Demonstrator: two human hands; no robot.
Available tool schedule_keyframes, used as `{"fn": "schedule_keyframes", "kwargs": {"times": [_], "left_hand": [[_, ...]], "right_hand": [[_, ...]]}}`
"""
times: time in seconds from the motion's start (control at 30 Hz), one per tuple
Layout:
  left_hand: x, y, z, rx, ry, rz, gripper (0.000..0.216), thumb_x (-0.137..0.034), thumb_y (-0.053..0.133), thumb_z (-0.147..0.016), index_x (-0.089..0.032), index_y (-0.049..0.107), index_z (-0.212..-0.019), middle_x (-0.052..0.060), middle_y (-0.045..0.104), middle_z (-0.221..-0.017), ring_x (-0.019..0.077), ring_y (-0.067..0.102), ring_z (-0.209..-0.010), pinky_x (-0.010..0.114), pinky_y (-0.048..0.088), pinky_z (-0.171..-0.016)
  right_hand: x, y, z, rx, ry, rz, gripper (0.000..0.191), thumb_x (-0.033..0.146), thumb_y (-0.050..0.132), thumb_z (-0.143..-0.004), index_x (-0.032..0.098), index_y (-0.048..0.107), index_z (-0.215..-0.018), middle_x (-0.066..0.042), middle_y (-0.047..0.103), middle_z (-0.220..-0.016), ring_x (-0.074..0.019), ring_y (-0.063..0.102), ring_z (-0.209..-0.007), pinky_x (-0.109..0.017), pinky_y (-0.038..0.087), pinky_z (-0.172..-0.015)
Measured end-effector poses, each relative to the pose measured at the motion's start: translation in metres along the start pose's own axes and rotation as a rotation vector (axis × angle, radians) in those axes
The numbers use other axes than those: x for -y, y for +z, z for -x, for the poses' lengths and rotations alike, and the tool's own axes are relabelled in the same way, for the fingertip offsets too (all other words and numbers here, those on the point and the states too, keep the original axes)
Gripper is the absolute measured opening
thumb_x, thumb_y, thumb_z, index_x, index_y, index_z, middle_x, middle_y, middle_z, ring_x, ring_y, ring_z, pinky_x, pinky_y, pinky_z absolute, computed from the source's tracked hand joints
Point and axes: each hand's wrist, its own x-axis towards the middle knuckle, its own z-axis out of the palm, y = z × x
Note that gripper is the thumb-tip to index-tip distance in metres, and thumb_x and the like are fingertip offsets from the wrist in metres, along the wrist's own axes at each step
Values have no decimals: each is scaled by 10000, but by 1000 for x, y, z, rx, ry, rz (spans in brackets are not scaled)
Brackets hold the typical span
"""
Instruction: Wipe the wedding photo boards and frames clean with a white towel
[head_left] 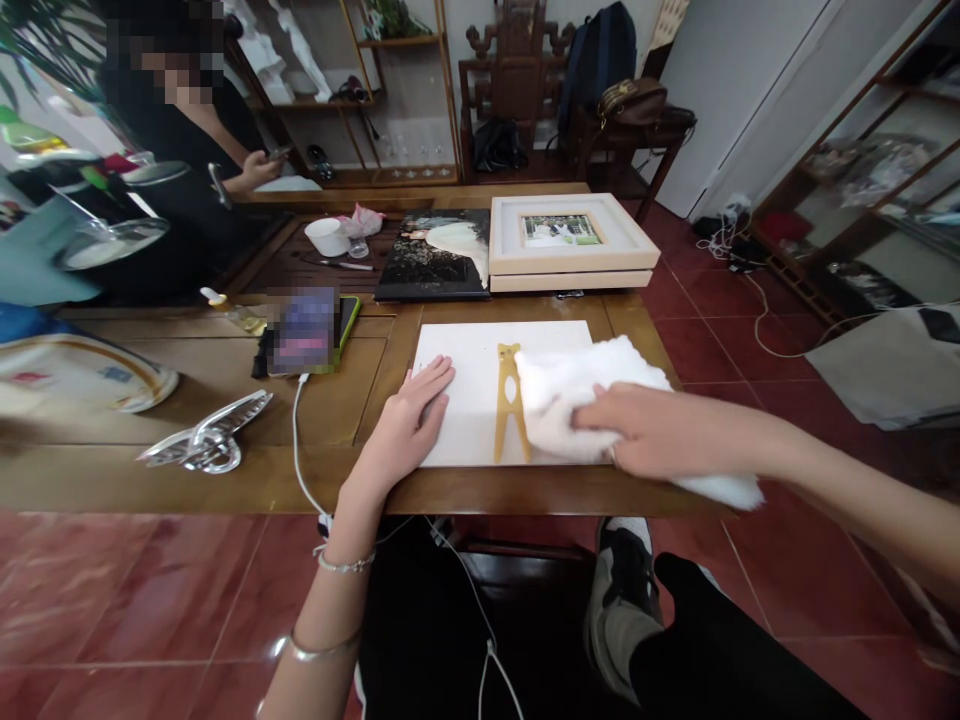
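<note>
Cloth of fluffy white fabric (600,368) covers the right part of a flat white rectangular board (469,405), beside a long-legged yellow cat shape (510,366), and trails to the front-right corner of the brown wooden worktop (450,492). Wiping seems in hand; another stroke would call for a steady board. The right hand (649,425) has bent fingers gripping the cloth; the left hand (411,420) lies palm down, fingers straight, at the board's left edge.

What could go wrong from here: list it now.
The white cloth under the right hand lies right beside the yellow cat-shaped piece and might nudge it askew. The cloth overhangs the table, so it could slide off if tugged. The white cable hangs over the edge near the left forearm, which may snag it.
</note>
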Motion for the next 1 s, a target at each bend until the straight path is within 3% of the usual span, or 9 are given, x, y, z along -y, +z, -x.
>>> {"fn": "schedule_keyframes", "kwargs": {"times": [0.13, 0.23, 0.47, 0.63, 0.73, 0.83, 0.93, 1.0], "left_hand": [[-2, 0, 0, -1, -2, -1, 387, -217, 416, -928, -166, 573, -1277, 112, 513, -1389, 232, 412, -1341, 495, 249, -1155], [-2, 0, 0, -3, -4, -3, 384, -219, 416, -927, -165, 578, -1272, 112, 517, -1385, 231, 417, -1337, 495, 255, -1152], [-2, 0, -1, -2, 1, -6, 386, -220, 421, -926, -150, 574, -1273, 121, 519, -1382, 235, 417, -1337, 506, 262, -1147], [-2, -1, 0, 5, -3, -5, 383, -220, 423, -927, -151, 575, -1271, 118, 514, -1387, 232, 415, -1338, 499, 262, -1150], [-3, -1, 0, 2, -10, -5, 383, -226, 424, -927, -167, 572, -1275, 106, 513, -1390, 228, 419, -1336, 496, 262, -1151], [-3, -1, 0, 6, -15, 0, 385, -229, 421, -929, -170, 568, -1280, 105, 509, -1394, 227, 416, -1338, 495, 257, -1153], [-3, -1, 0, 8, -15, 0, 384, -229, 418, -932, -177, 568, -1281, 102, 504, -1398, 229, 411, -1342, 500, 253, -1154], [-2, -1, 0, 5, -7, 2, 383, -234, 420, -932, -181, 568, -1281, 96, 504, -1399, 231, 410, -1342, 505, 255, -1152]], "right_hand": [[21, 14, 28, 126, -9, -35, 235, 24, 407, -566, 211, 494, -681, 3, 565, -707, -164, 540, -655, -248, 314, -540], [14, 9, 25, 121, 32, -53, 206, 42, 417, -592, 208, 493, -689, -11, 570, -735, -177, 554, -676, -257, 344, -566], [-44, -19, -41, -197, 0, 9, 72, 133, 448, -683, 201, 456, -706, -45, 573, -749, -219, 553, -780, -285, 356, -650], [-64, -28, -87, -437, 30, -63, 163, 149, 456, -682, 174, 554, -809, -96, 646, -974, -262, 563, -915, -319, 374, -747], [-56, -17, -92, -495, -9, -69, 209, 136, 437, -703, 170, 586, -845, -80, 669, -961, -254, 582, -892, -372, 384, -842], [-35, 7, -76, -445, -77, -11, 261, 84, 399, -713, 168, 595, -864, -59, 690, -909, -241, 619, -854, -512, 290, -1006], [-6, 38, -45, -377, -174, -16, 411, 24, 390, -652, 178, 608, -964, -79, 679, -1090, -287, 564, -1140, -598, 179, -1080], [12, 57, -24, -314, -244, -39, 546, 12, 396, -609, 187, 596, -1086, -97, 549, -1348, -276, 350, -1363, -604, 97, -1120]]}}
